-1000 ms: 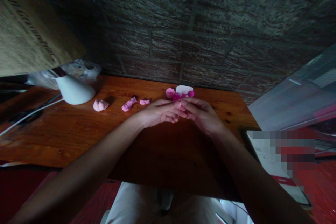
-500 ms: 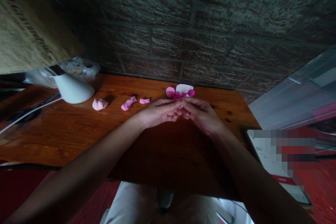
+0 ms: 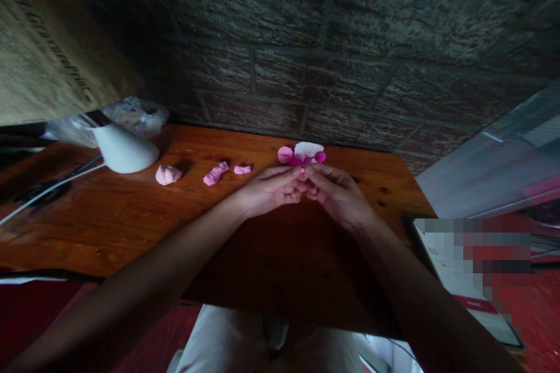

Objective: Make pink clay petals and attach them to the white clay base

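Before a dark stone-block wall (image 3: 245, 23), a glossy orange-brown wooden table (image 3: 126, 215) reaches past the hands to its near edge, and the left hand (image 3: 273, 191) and right hand (image 3: 336, 191) meet above it, fingers curled. Just beyond them lies a flat whitish piece (image 3: 310, 151); a soft, rough pink lump (image 3: 216, 173) sits to the left. Thumbs and forefingers close on a tiny pink clay-like scrap (image 3: 303, 170) between both hands, equally near each, its long axis too small to tell.

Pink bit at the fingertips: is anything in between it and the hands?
Nothing visible: the left hand and right hand pinch the pink bit directly. Magenta pieces lie beyond the hands, not in between.
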A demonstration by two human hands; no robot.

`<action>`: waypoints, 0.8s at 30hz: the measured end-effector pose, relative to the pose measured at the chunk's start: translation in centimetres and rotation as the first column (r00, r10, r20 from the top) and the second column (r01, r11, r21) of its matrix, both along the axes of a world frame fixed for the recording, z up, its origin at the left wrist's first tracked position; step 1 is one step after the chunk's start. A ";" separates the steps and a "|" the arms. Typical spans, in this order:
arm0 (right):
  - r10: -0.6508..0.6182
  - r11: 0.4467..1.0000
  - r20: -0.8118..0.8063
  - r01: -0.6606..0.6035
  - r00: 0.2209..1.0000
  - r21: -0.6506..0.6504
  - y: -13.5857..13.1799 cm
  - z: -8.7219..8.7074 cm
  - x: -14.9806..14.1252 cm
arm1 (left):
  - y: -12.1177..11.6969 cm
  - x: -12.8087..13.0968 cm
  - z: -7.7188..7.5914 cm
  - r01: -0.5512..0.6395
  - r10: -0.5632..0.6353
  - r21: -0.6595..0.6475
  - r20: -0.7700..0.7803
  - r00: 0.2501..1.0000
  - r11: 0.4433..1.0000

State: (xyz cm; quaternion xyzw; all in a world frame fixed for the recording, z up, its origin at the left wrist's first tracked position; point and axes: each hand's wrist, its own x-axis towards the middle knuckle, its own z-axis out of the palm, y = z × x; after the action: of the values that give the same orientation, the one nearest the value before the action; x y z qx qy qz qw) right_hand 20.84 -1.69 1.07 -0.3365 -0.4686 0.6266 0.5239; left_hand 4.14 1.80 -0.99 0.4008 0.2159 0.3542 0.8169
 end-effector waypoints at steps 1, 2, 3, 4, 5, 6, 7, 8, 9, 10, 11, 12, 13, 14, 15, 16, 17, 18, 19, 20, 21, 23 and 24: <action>-0.004 1.000 0.003 0.004 1.000 -0.002 0.0 0.0 -0.1 | -0.1 0.1 -0.1 -0.007 0.007 -0.008 0.009 1.000 1.000; -0.009 1.000 0.005 0.009 1.000 -0.003 0.0 0.0 -0.2 | -0.1 0.3 -0.1 -0.011 0.011 -0.021 0.014 1.000 1.000; -0.016 1.000 0.007 0.016 1.000 -0.005 0.0 -0.1 -0.2 | -0.1 0.4 -0.2 -0.017 0.017 -0.038 0.016 1.000 0.999; -0.023 1.000 0.008 0.023 1.000 -0.007 0.0 -0.1 -0.3 | -0.1 0.5 -0.2 -0.023 0.024 -0.054 0.013 1.000 0.998; -0.031 0.999 0.011 0.031 0.999 -0.011 0.0 -0.1 -0.3 | -0.1 0.6 -0.1 -0.031 0.031 -0.069 0.004 1.000 0.997; -0.041 0.999 0.013 0.042 0.999 -0.014 0.0 -0.2 -0.4 | -0.1 0.7 -0.1 -0.038 0.038 -0.080 -0.010 0.999 0.996; -0.055 0.998 0.018 0.055 0.998 -0.017 0.0 -0.2 -0.4 | -0.1 0.8 0.0 -0.052 0.050 -0.085 -0.025 0.998 0.995; -0.071 0.997 0.026 0.071 0.997 -0.017 0.0 -0.2 -0.3 | 0.0 0.8 0.1 -0.074 0.071 -0.081 -0.039 0.997 0.994; -0.088 0.996 0.041 0.088 0.995 -0.014 0.1 -0.3 -0.3 | 0.0 0.7 0.2 -0.101 0.098 -0.065 -0.048 0.994 0.993; -0.109 0.994 0.057 0.110 0.992 -0.008 0.1 -0.3 -0.2 | 0.0 0.7 0.4 -0.129 0.127 -0.038 -0.053 0.990 0.991; -0.134 0.991 0.073 0.135 0.988 0.000 0.2 -0.3 -0.1 | 0.0 0.6 0.6 -0.158 0.158 0.000 -0.053 0.986 0.987; -0.158 0.987 0.089 0.158 0.983 0.008 0.3 -0.2 0.0 | -0.1 0.6 0.8 -0.186 0.188 0.044 -0.048 0.981 0.982; -0.179 0.984 0.104 0.178 0.978 0.012 0.3 -0.2 0.1 | -0.1 0.5 1.0 -0.210 0.214 0.088 -0.043 0.976 0.974; -0.195 0.981 0.113 0.195 0.974 0.014 0.4 -0.2 0.2 | -0.2 0.5 1.1 -0.229 0.236 0.124 -0.038 0.971 0.965; -0.205 0.979 0.117 0.205 0.972 0.013 0.4 -0.2 0.3 | -0.3 0.4 1.1 -0.246 0.254 0.150 -0.035 0.967 0.958; -0.209 0.978 0.119 0.209 0.971 0.011 0.5 -0.2 0.3 | -0.3 0.4 1.1 -0.260 0.270 0.170 -0.035 0.962 0.951; -0.205 0.979 0.121 0.205 0.971 0.011 0.5 -0.2 0.3 | -0.4 0.5 1.1 -0.272 0.284 0.188 -0.039 0.958 0.944; -0.199 0.980 0.123 0.199 0.972 0.013 0.4 -0.3 0.3 | -0.4 0.5 0.9 -0.283 0.299 0.208 -0.048 0.953 0.936; -0.192 0.981 0.126 0.192 0.973 0.015 0.4 -0.4 0.2 | -0.4 0.5 0.7 -0.292 0.313 0.231 -0.059 0.948 0.928; -0.184 0.983 0.131 0.183 0.974 0.016 0.4 -0.5 0.1 | -0.3 0.5 0.5 -0.300 0.327 0.254 -0.071 0.942 0.919; -0.177 0.984 0.135 0.177 0.975 0.016 0.3 -0.5 0.1 | -0.3 0.5 0.4 -0.307 0.340 0.276 -0.082 0.937 0.911; -0.173 0.985 0.128 0.172 0.977 0.016 0.2 -0.5 -0.1 | -0.2 0.5 0.1 -0.323 0.361 0.296 -0.085 0.929 0.899; -0.173 0.985 0.118 0.172 0.978 0.019 0.2 -0.5 -0.1 | -0.2 0.5 0.1 -0.329 0.366 0.293 -0.078 0.927 0.897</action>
State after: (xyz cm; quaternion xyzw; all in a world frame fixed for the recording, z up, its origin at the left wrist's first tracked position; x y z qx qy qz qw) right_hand 20.73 -1.53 0.60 -0.4104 -0.4708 0.5557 0.5488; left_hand 4.61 1.62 -0.93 0.4876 0.2858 0.4940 0.6607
